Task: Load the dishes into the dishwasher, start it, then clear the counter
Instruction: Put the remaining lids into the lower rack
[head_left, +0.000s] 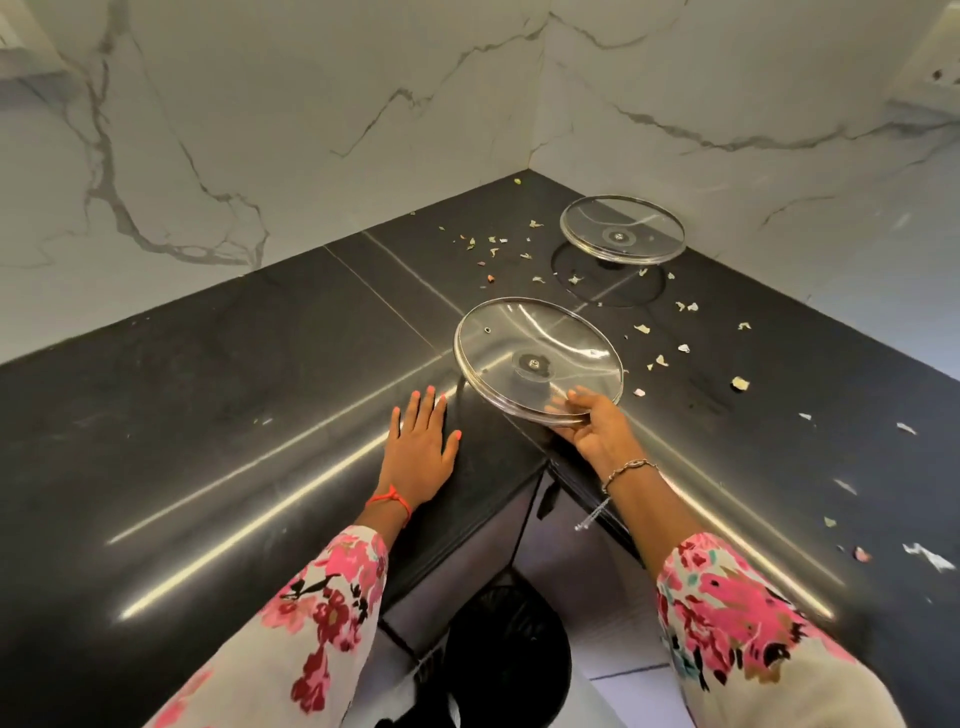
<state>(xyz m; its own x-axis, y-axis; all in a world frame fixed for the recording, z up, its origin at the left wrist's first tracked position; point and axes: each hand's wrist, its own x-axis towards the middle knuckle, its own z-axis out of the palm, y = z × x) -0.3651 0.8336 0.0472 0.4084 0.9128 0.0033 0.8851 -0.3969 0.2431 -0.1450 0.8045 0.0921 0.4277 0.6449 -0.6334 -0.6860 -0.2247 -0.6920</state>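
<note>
Right hand (592, 434): pinching nearer lid (535, 353) rim at 5 o'clock. Left hand (421, 447): flat, relaxed on counter (208, 395). Risk: slipping from thin edge pinch, cracking on stone.

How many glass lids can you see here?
2. The near lid is gripped at its rim by the right hand, by the counter's front corner. The far lid sits farther back by the wall. None looks hidden.
</note>
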